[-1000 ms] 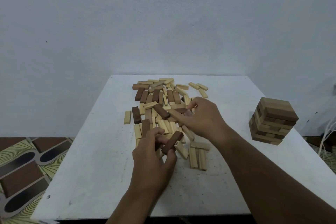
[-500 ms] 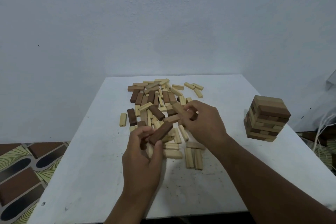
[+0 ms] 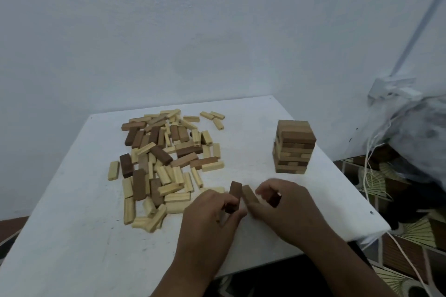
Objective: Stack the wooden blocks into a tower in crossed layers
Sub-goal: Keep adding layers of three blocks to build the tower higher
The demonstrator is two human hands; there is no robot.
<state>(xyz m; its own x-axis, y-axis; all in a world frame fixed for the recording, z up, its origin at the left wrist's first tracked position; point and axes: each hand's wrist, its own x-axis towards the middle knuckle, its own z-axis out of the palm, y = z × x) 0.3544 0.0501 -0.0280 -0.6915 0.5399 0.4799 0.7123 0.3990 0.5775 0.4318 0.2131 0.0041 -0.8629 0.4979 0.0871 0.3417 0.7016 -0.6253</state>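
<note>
A pile of loose wooden blocks (image 3: 166,159), pale and dark, is spread over the left half of the white table (image 3: 72,236). A short tower of crossed layers (image 3: 293,146) stands at the right. Near the table's front, my left hand (image 3: 210,212) grips a dark brown block (image 3: 234,194). Beside it, my right hand (image 3: 287,202) holds a mid-brown block (image 3: 249,194) and another dark block (image 3: 275,199) among its curled fingers. The two hands are close together, between the pile and the tower.
The table's right edge (image 3: 357,200) drops to a patterned floor (image 3: 410,236). A grey plastic bag (image 3: 415,128) and white cords (image 3: 369,164) lie to the right of the table. A pale wall stands behind.
Both hands have left the pile with their blocks and moved right and toward the table's front. The camera has swung right, so the tower sits nearer the middle.
</note>
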